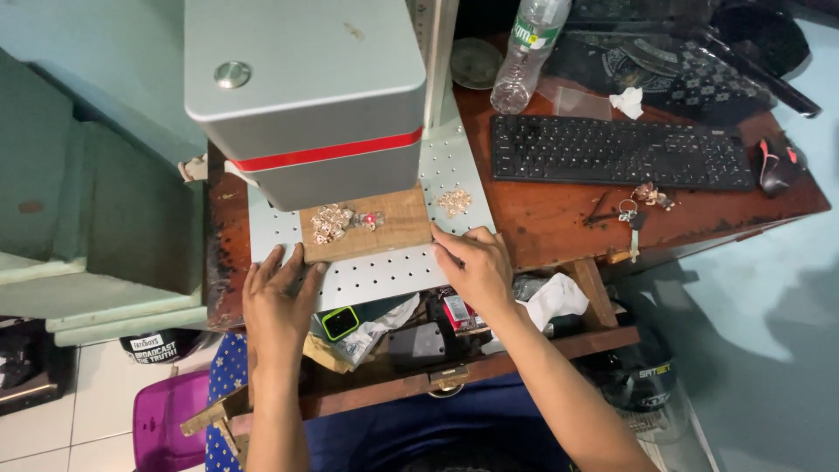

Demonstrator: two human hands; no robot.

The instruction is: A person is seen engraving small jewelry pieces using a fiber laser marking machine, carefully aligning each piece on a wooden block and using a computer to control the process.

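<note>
Left hand (pixel 278 301) flat, open, right hand (pixel 476 267) fingertips open (both touching wooden board (pixel 384 229)), metal pieces (pixel 332 222) atop

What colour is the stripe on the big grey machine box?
Red. The thin stripe around the grey machine box shows best in the head view.

I count my two hands (pixel 278 301) (pixel 476 262), one wooden board (pixel 393 229), two heaps of small metal charms (pixel 330 222) (pixel 454 202), one keyboard (pixel 619 152), one water bottle (pixel 524 54) and one mouse (pixel 776 163).
</note>
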